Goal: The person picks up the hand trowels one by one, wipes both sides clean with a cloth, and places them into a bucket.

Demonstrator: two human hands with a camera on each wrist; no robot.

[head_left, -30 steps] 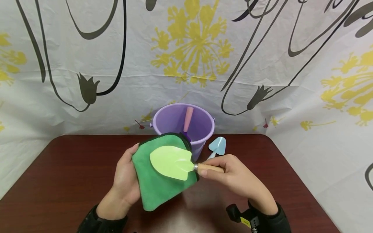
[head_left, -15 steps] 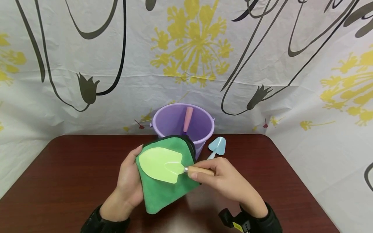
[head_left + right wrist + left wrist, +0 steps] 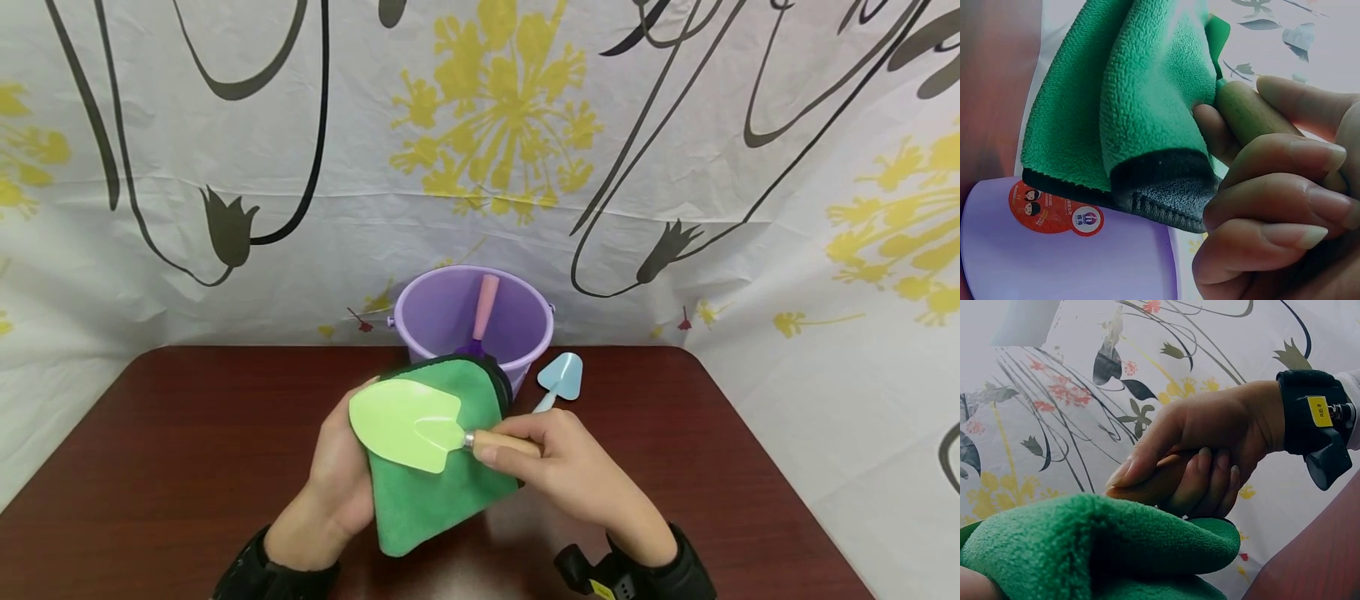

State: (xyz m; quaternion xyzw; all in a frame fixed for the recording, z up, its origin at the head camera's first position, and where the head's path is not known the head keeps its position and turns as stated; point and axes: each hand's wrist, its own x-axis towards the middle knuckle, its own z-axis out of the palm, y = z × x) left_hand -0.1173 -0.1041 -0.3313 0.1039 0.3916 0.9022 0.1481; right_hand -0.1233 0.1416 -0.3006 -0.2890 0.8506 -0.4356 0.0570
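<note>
My left hand (image 3: 341, 475) holds a folded green cloth (image 3: 427, 517) with a dark edge, its fingers hidden behind the cloth. In front of the cloth lies the light green blade of a small garden trowel (image 3: 405, 423). My right hand (image 3: 562, 467) grips the trowel's wooden handle (image 3: 1163, 478) between thumb and curled fingers. The right wrist view shows the cloth (image 3: 1154, 87) hanging in folds, its grey underside partly turned out, close to the fingers on the handle (image 3: 1250, 112).
Behind the cloth, a purple bucket (image 3: 423, 308) stands at the table's back edge, with a pink-handled tool (image 3: 486, 308) leaning inside. A small light blue trowel (image 3: 562, 377) lies right of the bucket on the dark red table (image 3: 225, 433). A patterned sheet (image 3: 300, 167) hangs behind.
The trowel and right hand have moved left across the cloth, so the blade tip now reaches the left hand's fingers. The left hand and cloth have shifted slightly right and down.
</note>
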